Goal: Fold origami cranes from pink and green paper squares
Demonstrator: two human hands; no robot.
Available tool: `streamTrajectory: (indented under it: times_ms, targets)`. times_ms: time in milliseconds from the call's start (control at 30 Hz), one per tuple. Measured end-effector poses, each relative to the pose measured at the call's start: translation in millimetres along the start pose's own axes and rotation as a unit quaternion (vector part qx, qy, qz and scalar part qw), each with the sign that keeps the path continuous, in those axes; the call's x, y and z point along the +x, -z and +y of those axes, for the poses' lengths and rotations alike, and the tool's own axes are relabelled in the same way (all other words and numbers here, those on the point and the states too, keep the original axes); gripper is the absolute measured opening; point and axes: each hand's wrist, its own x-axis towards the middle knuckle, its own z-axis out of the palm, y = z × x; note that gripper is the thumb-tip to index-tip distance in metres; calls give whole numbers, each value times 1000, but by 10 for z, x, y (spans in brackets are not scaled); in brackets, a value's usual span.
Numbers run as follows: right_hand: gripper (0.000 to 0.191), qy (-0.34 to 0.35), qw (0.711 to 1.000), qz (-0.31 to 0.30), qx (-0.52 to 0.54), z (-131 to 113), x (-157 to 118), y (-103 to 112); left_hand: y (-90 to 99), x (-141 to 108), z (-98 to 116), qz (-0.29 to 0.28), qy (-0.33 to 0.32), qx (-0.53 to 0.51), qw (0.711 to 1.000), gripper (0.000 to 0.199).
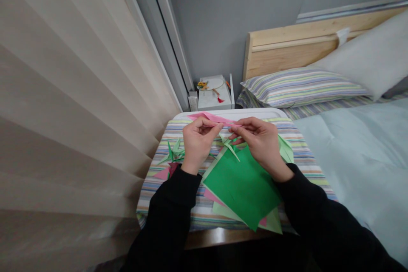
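A folded strip of pink origami paper is stretched between my two hands above the far part of the small table. My left hand pinches it near the middle, thumb against fingers. At its right end, my right hand also pinches the paper. Under my hands lies a stack of square paper with a dark green sheet on top; light green and pink edges stick out below. A light green folded paper piece rests at the stack's upper edge. Green folded paper pieces sit left of my left hand.
Pink and dark red folded paper lies by my left sleeve. A striped cloth covers the table. A pleated curtain hangs at left, a bed stands at right, and a white nightstand holds a round tasselled item.
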Motion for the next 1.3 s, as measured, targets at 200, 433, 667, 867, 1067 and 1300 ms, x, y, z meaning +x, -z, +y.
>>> streamTrajectory:
  times_ms: [200,433,667,867,1067,1300]
  targets:
    - [36,-64,997,0,44,-8,22,-15,1,-10,-11,3,-2,7,1000,23]
    - [37,-84,994,-11,72,25,9,-39,-18,-27,5,-1,-10,3,1000,23]
    - [32,-79,993,-6,90,47,7,-37,-35,-39,46,-4,-11,0,1000,20]
    - [32,-64,995,-4,72,28,-12,-62,-43,-34,54,-7,-3,-10,1000,21]
    - [30,5,999,27,32,-9,-38,-56,-27,-11,31,-10,20,-23,1000,22]
    - [25,27,999,16,17,42,-18,-42,-18,-23,35,-27,30,-18,999,22]
